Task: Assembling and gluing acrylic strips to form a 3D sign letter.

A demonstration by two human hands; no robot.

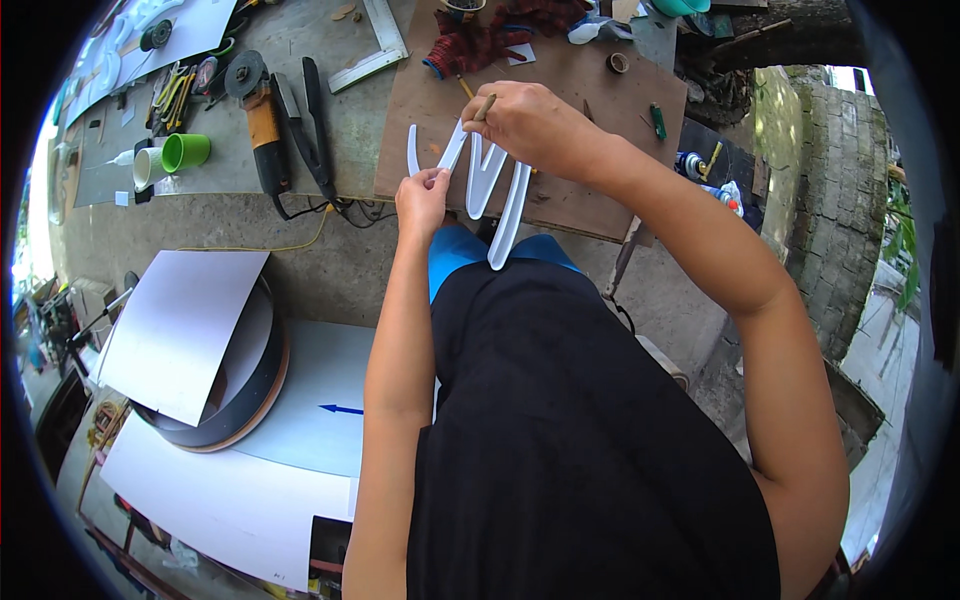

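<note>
My left hand [423,202] pinches the edge of a white, trough-like piece [482,185] shaped like a zigzag letter with raised rims. One long stroke of it hangs past the front edge of the brown board toward my lap. Above its upper end, my right hand [530,122] is closed around a short tan stick [485,107]. The lower end of the stick is hidden, so I cannot tell whether it touches the white piece. A separate-looking curved white strip [412,150] stands just beyond my left fingers; whether it joins the letter is unclear.
The brown board [408,110] lies on the worktable. Left of it are a hair straightener [305,125], an angle grinder [262,130] and a green cup [186,152]. Red gloves [470,45] lie at the far side, a green lighter [657,121] at right. Behind left, a white sheet [185,325] covers a round drum.
</note>
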